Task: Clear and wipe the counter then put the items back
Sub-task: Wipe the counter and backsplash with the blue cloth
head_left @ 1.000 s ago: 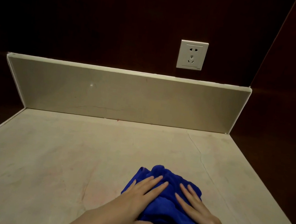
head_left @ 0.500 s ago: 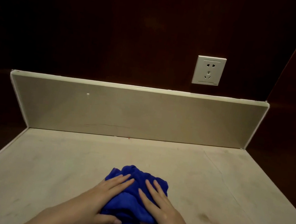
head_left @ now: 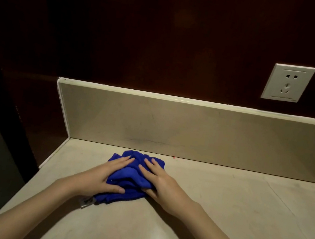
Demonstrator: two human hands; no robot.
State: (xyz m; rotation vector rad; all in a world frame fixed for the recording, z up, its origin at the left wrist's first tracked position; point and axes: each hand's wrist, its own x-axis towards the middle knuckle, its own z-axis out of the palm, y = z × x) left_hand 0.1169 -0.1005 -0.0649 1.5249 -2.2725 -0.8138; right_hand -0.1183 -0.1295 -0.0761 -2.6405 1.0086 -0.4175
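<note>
Your left hand (head_left: 101, 176) lies flat on the cloth (head_left: 130, 178), fingers (head_left: 124, 160) straight and pointing toward the backsplash (head_left: 191, 132), thumb stretched along the cloth's near side. Your right hand (head_left: 160, 182) lies flat on the cloth's right half, fingers likewise extended and together, thumb tucked at the cloth's near right edge. Neither hand curls round the fabric; both press down on it with open palms. The cloth is blue, bunched in folds, and sits on the desk (head_left: 220, 210) toward its far left area, its far edge just short of the backsplash. A small label (head_left: 86, 201) shows at the cloth's near left corner, beside your left wrist. The desk is pale stone with a thin crack line running across its right part. A white socket (head_left: 287, 82) is set in the dark wall (head_left: 164, 38) above the backsplash, at right.
</note>
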